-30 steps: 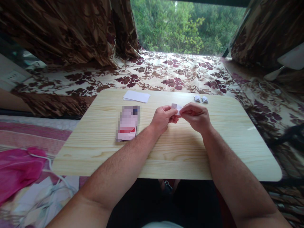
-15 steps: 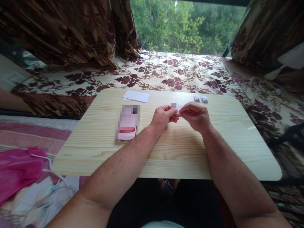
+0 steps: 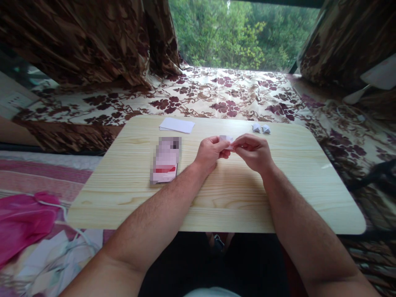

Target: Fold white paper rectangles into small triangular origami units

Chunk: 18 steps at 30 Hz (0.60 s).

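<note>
Between my hands, above the middle of the table, is a small folded piece of white paper (image 3: 226, 139). My left hand (image 3: 211, 152) pinches it from the left, thumb on top and fingers curled beneath. From the other side, my right hand (image 3: 253, 151) grips the paper's right edge between thumb and fingertips. Its exact folds are too small to make out. Two small folded paper shapes (image 3: 261, 128) with raised points stand side by side beyond my right hand.
A stack of white paper strips (image 3: 177, 125) lies at the back left of the wooden table (image 3: 235, 206). Nearer, left of my left forearm, is a phone (image 3: 166, 159), partly blurred out. A floral cloth (image 3: 225, 93) covers the ledge behind. Pink fabric (image 3: 27, 222) and a white cable are at left.
The folded paper has shifted slightly left and tipped lower in my fingers. Both hands keep their pinch, with the right thumb and fingertips a little changed in position.
</note>
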Tool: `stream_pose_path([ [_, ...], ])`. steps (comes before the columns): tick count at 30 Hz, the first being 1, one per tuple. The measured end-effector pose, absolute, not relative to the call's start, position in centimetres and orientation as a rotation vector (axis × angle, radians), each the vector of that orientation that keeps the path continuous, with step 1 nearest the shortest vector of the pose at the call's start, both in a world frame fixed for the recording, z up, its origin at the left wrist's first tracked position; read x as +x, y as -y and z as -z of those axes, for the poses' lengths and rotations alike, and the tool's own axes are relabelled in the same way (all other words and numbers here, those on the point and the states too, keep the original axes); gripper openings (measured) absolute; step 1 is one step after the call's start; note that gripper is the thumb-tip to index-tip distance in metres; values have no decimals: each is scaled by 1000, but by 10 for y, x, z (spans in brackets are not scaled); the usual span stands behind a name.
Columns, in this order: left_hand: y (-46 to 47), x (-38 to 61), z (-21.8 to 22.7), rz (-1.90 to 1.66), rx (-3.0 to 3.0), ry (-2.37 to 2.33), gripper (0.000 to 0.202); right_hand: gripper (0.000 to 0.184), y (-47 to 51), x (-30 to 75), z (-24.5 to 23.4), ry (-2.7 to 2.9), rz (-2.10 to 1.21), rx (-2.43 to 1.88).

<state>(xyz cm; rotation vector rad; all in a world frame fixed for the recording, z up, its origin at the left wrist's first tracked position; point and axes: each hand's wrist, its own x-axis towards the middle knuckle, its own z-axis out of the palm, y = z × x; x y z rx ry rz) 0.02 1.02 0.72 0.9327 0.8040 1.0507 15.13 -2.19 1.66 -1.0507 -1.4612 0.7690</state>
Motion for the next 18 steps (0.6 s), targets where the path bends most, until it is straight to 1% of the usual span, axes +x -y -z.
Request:
stream_pose_path([
  [2, -11, 0, -6, -1073, 945, -822, 20, 4, 22, 150, -19, 1340, -887, -1058],
  [6, -11, 0, -6, -1090, 989, -854, 21, 18, 21, 150, -23, 1121, -1081, -1156],
  [9, -10, 1, -5, -1096, 1007, -861, 22, 26, 20, 151, -24, 1072, -1191, -1227],
  [13, -9, 1, -4, -1091, 1028, -845, 23, 26, 20, 151, -23, 1077, -1256, -1228],
  [18, -10, 0, -5, -1071, 1028, -849, 28, 26, 20, 151, -23, 1087, -1262, -1206],
])
